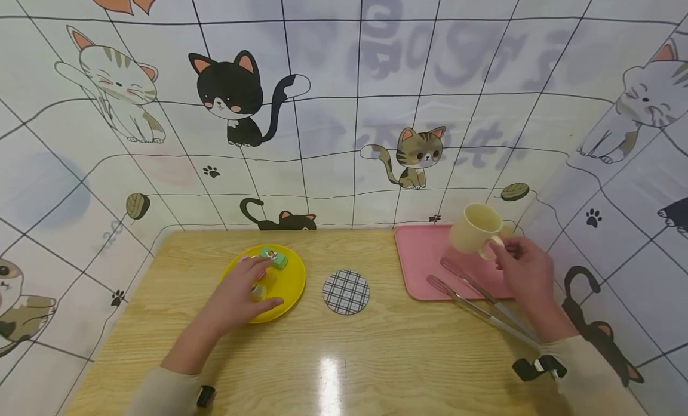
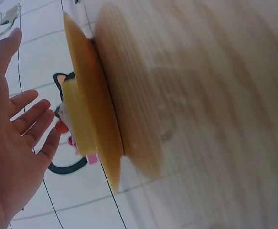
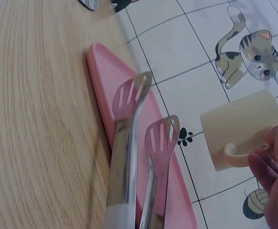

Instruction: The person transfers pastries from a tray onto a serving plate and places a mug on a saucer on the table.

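Note:
A cream mug hangs above the pink tray; my right hand pinches its handle. In the right wrist view the mug is tilted, with fingers at the handle. Metal tongs with slotted ends lie over the tray's near edge. My left hand hovers over the yellow plate, fingers spread and holding nothing. Small things lie on the plate, among them a green piece; the hand partly hides a pink one. In the left wrist view the palm stands apart from the plate.
A round checked coaster lies between plate and tray on the wooden table. A wall covering with cats and grid lines rises behind the table and along both sides.

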The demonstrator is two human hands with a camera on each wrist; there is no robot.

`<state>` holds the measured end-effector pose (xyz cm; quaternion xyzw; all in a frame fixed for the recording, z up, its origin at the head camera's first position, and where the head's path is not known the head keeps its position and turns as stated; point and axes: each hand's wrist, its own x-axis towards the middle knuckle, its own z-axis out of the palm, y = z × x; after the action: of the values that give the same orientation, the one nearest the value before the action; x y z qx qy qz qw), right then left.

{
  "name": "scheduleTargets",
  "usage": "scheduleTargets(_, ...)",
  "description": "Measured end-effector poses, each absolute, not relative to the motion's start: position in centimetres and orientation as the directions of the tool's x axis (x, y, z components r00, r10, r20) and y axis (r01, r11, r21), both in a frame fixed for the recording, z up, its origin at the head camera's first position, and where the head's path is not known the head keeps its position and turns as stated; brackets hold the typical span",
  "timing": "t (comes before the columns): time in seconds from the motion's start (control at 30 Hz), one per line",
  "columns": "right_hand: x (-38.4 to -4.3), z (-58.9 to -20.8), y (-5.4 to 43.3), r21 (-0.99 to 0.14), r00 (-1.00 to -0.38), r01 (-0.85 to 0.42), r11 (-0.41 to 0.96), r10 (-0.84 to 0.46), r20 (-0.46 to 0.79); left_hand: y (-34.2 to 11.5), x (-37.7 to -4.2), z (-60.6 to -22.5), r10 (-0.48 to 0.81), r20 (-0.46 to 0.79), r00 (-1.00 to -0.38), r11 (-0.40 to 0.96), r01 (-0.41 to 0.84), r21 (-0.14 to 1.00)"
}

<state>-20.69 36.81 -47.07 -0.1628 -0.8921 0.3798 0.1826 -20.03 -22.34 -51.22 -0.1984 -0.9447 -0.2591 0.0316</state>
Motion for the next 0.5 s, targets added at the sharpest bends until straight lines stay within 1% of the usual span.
scheduleTargets(0.3,-20.2,-47.1,34.8,-0.726,-0.892,0.015,0.687,0.338,0.301,-19.1,-20.3,-50.8,0.424,0.143,-0.894,0.777,0.44,0.45)
scheduleTargets(0.5,-19.8,-47.0,33.6,-0.713,-0.897,-0.025,0.701,0.299,0.325,-17.1,-20.7,-51.0,0.446,0.134,-0.885,0.773,0.456,0.441)
